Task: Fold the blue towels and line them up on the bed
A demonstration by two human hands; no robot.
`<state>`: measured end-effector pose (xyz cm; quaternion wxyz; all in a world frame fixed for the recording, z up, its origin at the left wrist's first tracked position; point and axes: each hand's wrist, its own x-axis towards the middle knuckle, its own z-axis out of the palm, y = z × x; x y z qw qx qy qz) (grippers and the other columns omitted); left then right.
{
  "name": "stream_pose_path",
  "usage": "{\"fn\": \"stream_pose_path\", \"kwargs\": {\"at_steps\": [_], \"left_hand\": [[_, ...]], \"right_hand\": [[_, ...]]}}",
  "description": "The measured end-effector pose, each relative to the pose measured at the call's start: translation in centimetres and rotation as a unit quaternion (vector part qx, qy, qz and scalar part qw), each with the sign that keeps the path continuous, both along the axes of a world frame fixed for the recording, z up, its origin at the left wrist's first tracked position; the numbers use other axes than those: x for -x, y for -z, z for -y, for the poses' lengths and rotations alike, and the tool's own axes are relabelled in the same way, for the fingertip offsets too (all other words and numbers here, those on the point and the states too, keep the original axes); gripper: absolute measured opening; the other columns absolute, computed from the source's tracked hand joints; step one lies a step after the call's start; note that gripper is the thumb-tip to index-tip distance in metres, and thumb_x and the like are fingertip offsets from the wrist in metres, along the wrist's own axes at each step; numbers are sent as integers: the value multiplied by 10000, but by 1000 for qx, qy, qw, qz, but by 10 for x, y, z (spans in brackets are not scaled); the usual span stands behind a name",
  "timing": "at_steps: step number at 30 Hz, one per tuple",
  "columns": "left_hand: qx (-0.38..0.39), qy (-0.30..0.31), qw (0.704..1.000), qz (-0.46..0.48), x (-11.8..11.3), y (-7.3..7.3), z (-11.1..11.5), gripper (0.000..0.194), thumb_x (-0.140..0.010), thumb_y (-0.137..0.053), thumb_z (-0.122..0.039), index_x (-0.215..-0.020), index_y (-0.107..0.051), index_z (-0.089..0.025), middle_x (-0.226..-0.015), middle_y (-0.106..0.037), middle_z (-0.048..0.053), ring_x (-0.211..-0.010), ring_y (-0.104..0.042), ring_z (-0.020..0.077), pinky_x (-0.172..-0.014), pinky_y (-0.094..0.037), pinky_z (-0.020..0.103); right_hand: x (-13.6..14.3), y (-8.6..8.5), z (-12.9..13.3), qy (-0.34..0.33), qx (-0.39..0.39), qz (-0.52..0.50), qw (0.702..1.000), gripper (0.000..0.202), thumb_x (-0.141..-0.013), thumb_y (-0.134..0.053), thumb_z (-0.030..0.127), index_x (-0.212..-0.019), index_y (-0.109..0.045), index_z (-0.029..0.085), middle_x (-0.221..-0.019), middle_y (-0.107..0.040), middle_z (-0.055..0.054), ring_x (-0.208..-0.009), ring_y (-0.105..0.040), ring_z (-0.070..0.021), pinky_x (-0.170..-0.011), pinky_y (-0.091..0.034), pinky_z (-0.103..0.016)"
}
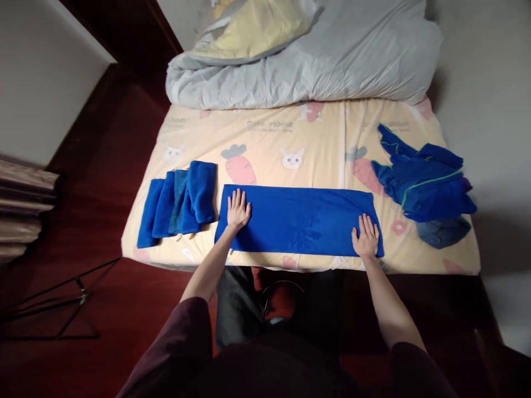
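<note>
A blue towel [298,218] lies spread out as a long flat rectangle along the near edge of the bed. Darker patches show on its surface right of the middle. My left hand [239,211] rests flat on the towel's left end, fingers stretched out. On the right end lies my right hand [366,236], also flat with its fingers apart. Several folded blue towels [202,190] overlap in a row to the left of the spread one. To the right sits a crumpled heap of blue cloths [431,179], some with green edging.
The bed [274,143] wears a pale sheet with rabbits and carrots. A bunched grey and yellow quilt [323,72] covers its far part. Black tripod legs [68,304] stand on the floor at the left, near a striped curtain [25,210]. A wall [493,166] borders the right side.
</note>
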<state>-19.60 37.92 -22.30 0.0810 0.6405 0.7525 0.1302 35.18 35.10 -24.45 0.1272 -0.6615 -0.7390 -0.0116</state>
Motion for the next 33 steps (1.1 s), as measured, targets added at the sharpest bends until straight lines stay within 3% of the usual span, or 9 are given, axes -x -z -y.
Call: {"fn": "stream_pose_path", "kwargs": {"at_steps": [4, 7, 10, 14, 16, 18, 21, 29, 33], "left_hand": [[-17, -26, 999, 26, -18, 0, 14, 679, -1028, -301, -439, -1623, -332, -112, -1716, -227, 137, -1612, -112, 292, -1301, -62, 562], [-25, -34, 998, 40, -18, -2, 13, 681, -1013, -330, -436, -1619, -347, -126, -1719, -225, 122, -1610, -122, 289, -1301, -64, 555], [-34, -36, 997, 60, -18, -4, 11, 695, -993, -362, -429, -1618, -350, -124, -1722, -220, 119, -1605, -134, 302, -1299, -53, 559], [-38, -40, 997, 56, -21, -8, 13, 690, -994, -337, -433, -1618, -357, -138, -1716, -241, 116, -1603, -152, 289, -1300, -71, 542], [-37, -39, 997, 48, -22, -10, 14, 690, -993, -330, -437, -1616, -364, -143, -1712, -255, 117, -1602, -162, 290, -1298, -88, 540], [-37, -40, 998, 44, -22, -10, 14, 693, -986, -340, -439, -1616, -368, -150, -1709, -264, 118, -1599, -171, 300, -1297, -100, 545], [-39, -42, 998, 40, -23, -10, 13, 692, -986, -336, -445, -1611, -381, -150, -1708, -269, 117, -1598, -181, 299, -1302, -106, 538], [-53, -44, 997, 39, -21, -4, 12, 709, -990, -304, -501, -1601, -407, -157, -1709, -266, 93, -1596, -196, 284, -1317, -91, 488], [-66, -53, 996, 14, -20, 5, 13, 683, -992, -271, -524, -1610, -385, -256, -1720, -225, -31, -1582, -239, 273, -1315, -132, 486]], "right_hand": [[11, -12, 0, 33, 57, -2, 998, 640, -1020, -296, 312, -1627, -313, 111, -1677, -339, -141, -1574, -277, -250, -1285, -181, -536], [52, -31, -8, 73, 84, -39, 993, 631, -1036, -273, 312, -1624, -318, 90, -1691, -289, -169, -1592, -216, -303, -1277, -139, -601], [135, -48, -23, -51, 102, -110, 987, 640, -1053, -332, 361, -1647, -275, 129, -1722, -201, -125, -1614, -109, -317, -1289, -52, -613], [264, -55, -41, -234, 117, -168, 951, 636, -1078, -354, 408, -1671, -202, 238, -1730, -178, -9, -1624, -57, -216, -1318, -13, -513], [305, -51, -50, -269, 126, -154, 942, 623, -1084, -350, 420, -1665, -226, 230, -1735, -133, 5, -1623, -44, -195, -1323, -17, -469], [313, -43, -59, -275, 145, -125, 942, 614, -1079, -384, 420, -1649, -279, 218, -1734, -131, -6, -1622, -69, -199, -1322, -23, -447], [267, -32, -75, -261, 152, -98, 948, 604, -1070, -426, 449, -1625, -340, 225, -1730, -163, -20, -1615, -122, -197, -1321, -26, -439], [40, -34, -118, -99, 137, -60, 984, 593, -1080, -340, 400, -1630, -320, 181, -1729, -204, -55, -1610, -152, -200, -1323, -54, -480], [-19, -32, -135, -49, 126, -32, 990, 600, -1079, -321, 387, -1625, -329, 137, -1726, -224, -63, -1604, -168, -193, -1328, -83, -434]]}}
